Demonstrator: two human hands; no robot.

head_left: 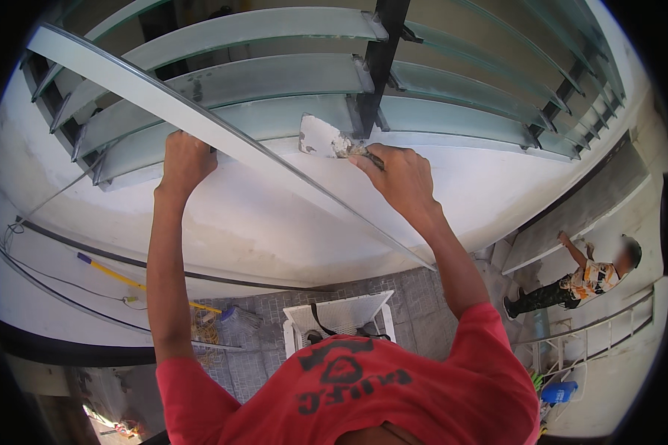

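My right hand [404, 174] is closed round the handle of a putty knife [321, 139], whose wide blade is smeared with white filler. The blade lies at the lower edge of the glass louvre window [267, 78], beside its dark upright post [378, 59]. My left hand [188, 159] is closed in a fist near the window's lower edge, next to a long white bar [137, 78]. A small dark bit shows by its fingers, but what it holds is hidden. That bar slants across the window and down over the white wall [297, 193].
A white chair-like stand [339, 315] is below me on grey paving. A broom [241, 319] with a yellow handle lies left. At right, another person [590, 276] reaches toward a grey panel [571, 215], near a metal ladder [594, 337] and a blue container [559, 391].
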